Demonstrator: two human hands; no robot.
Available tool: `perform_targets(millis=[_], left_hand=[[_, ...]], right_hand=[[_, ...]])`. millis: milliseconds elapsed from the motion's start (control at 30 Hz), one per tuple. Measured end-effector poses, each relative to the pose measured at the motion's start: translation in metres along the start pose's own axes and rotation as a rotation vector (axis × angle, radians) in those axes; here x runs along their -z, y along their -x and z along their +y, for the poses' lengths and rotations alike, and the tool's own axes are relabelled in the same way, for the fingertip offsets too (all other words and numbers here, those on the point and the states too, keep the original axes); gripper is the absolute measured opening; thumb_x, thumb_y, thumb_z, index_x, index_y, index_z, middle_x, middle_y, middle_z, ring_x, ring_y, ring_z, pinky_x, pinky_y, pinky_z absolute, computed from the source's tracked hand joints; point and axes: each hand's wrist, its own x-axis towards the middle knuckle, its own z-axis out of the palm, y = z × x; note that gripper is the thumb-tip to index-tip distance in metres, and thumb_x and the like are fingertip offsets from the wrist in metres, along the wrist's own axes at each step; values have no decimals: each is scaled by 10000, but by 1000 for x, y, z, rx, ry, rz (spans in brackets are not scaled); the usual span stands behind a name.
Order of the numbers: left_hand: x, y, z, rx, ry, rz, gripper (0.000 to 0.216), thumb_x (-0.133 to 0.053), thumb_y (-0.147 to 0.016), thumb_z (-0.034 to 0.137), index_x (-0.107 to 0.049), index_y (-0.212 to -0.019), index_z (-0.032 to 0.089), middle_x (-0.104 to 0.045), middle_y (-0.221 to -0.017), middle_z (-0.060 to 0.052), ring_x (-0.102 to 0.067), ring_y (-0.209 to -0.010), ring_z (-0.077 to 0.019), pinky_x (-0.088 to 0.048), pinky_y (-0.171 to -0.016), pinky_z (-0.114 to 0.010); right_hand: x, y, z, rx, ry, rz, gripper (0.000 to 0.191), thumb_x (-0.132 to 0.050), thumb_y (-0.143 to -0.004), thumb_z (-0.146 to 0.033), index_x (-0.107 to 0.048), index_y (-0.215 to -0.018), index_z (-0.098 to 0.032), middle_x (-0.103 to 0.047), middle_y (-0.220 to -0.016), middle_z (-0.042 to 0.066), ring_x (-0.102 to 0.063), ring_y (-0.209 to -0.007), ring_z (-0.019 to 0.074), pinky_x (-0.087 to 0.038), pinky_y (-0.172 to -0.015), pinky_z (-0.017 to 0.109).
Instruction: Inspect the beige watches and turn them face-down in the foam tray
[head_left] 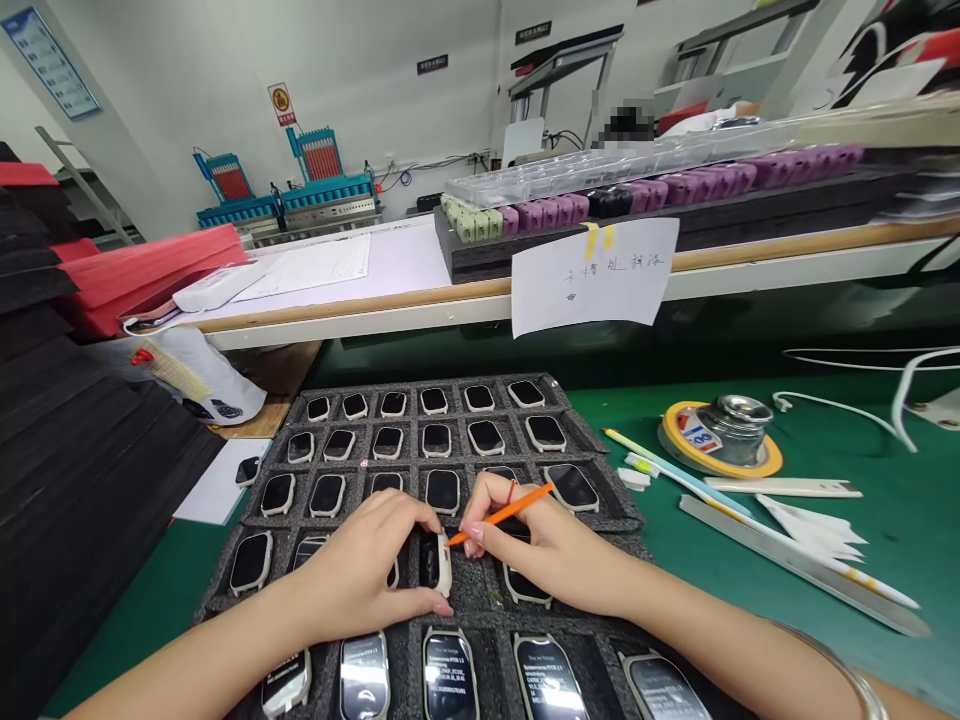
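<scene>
My left hand (375,565) grips a pale smartwatch case (444,575) between thumb and fingers, turned up on its side above the foam tray (480,592). In my right hand (525,530), closed like a writing grip, is an orange pointed stick (517,512). Its tip meets the side of the watch case, or comes very close to it. Around both hands, rows of similar watch cases (442,490) lie face up in the tray's compartments. Several in the front row have lit screens with text, such as one watch (450,675). My forearms and hands partly cover other watches.
At right on the green mat lie a tape roll (686,440) with a metal-topped container (742,415), a toothbrush (694,482), tweezer-like strips and white scraps (814,525). Black foam trays (90,470) are stacked at left. A shelf (375,312) with a hanging paper note (596,280) crosses behind.
</scene>
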Motion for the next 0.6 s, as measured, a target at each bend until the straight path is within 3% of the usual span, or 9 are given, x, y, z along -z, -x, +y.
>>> perform_targets(millis=[300, 500, 600], left_hand=[[-1, -2, 0, -30, -17, 27, 481, -755, -754, 494, -526, -1079, 223, -618, -1051, -62, -567, -988, -249, -480, -872, -428], [2, -14, 15, -80, -102, -34, 442, -659, -827, 536, -595, -1126, 216, -627, -1082, -80, -547, -1051, -257, -438, -951, -438], [-5, -27, 29, -193, -175, -17, 366, -588, -898, 483, -620, -1140, 212, -628, -1107, -90, -549, -1080, -251, -425, -981, -429]], right_hand=[[1, 2, -2, 54, 6, 26, 120, -610, -880, -256, -574, -775, -209, -673, -745, 8, -630, -719, 171, -486, -701, 305], [8, 2, -3, 104, -103, 317, 234, -566, -908, -418, -529, -794, -217, -621, -717, 8, -626, -721, 174, -517, -706, 318], [10, 3, -5, 119, -134, 399, 279, -592, -892, -479, -542, -812, -217, -620, -714, 9, -620, -704, 173, -526, -697, 319]])
